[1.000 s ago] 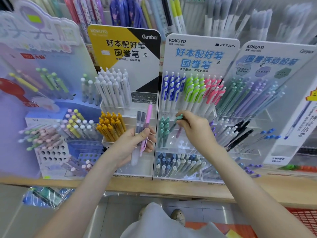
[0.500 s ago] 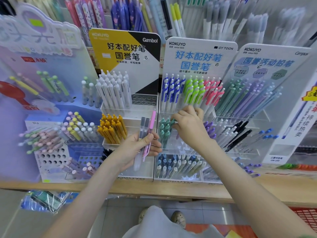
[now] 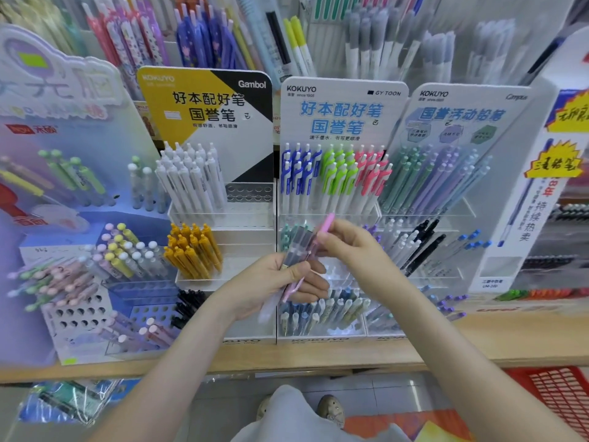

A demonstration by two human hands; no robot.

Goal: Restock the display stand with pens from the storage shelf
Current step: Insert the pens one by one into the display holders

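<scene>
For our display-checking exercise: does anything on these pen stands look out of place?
Yes: the Gambol stand has a lopsided top tier; white pens crowd its left, while the holes at its right stand empty.

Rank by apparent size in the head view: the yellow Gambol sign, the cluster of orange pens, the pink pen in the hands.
1. yellow Gambol sign
2. cluster of orange pens
3. pink pen, partly hidden and nearer the camera, yet smallest.
</scene>
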